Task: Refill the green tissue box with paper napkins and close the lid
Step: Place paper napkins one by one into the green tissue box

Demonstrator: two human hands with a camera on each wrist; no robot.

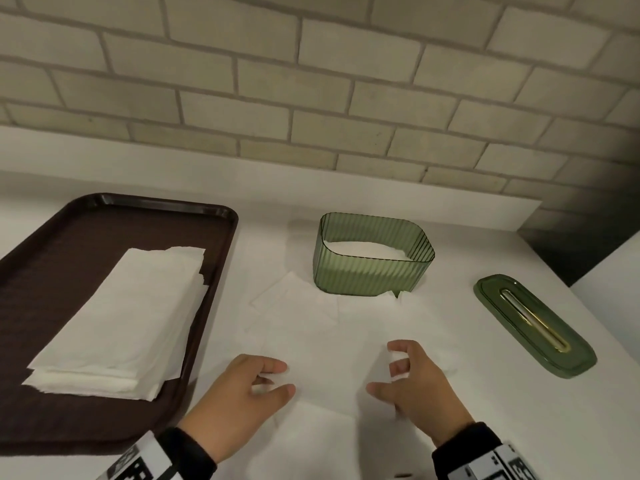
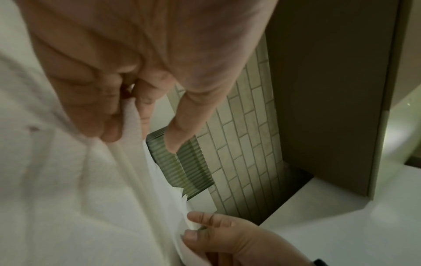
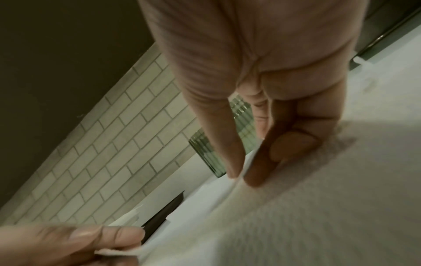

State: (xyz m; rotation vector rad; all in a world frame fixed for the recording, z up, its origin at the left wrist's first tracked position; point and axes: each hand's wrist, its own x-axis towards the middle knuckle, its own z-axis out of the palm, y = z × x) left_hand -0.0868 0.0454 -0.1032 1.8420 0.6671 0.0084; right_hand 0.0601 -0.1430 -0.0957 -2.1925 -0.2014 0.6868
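Head view: both hands low over the white worktop, each gripping a side of a white paper napkin spread between them. Left hand pinches the napkin's left edge with curled fingers and thumb; right hand pinches the right edge likewise. Left wrist view shows napkin bunched under the curled fingers; right wrist view shows fingertips clamped on the paper. Ribbed translucent green tissue box stands open further back near the brick-tile wall, white napkins already inside, another loose napkin lying just in front of it. Flat green lid with gold slot lies on the worktop to the right, apart from the box. Dark brown tray at left holds a stack of white napkins.
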